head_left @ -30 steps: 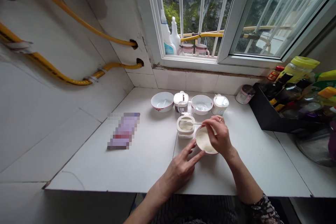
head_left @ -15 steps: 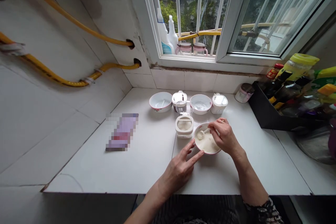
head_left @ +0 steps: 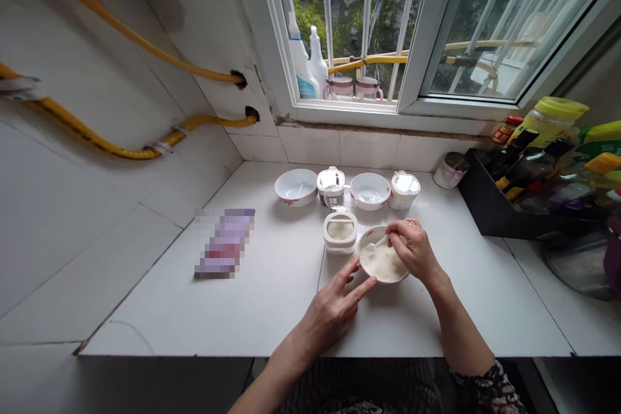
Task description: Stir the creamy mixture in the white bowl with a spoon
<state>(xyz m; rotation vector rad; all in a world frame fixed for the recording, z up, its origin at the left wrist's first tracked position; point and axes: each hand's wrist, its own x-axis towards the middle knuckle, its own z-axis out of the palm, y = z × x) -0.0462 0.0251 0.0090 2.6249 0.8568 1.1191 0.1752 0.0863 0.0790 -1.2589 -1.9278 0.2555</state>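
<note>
In right hand (head_left: pixel 412 250), spoon (head_left: pixel 381 242) in bowl (head_left: pixel 374 232), left hand (head_left: pixel 334 305) touching rim (head_left: pixel 388 283).

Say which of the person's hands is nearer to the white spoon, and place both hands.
Right. The right hand grips the white spoon by its handle; the left hand is apart from it, fingers at the bowl's near-left rim.

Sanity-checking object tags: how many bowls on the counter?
3. The front bowl, touched by the left hand; the back-left bowl; the back-middle bowl, just left of the rightmost white jar. No sign of others hidden.
</note>
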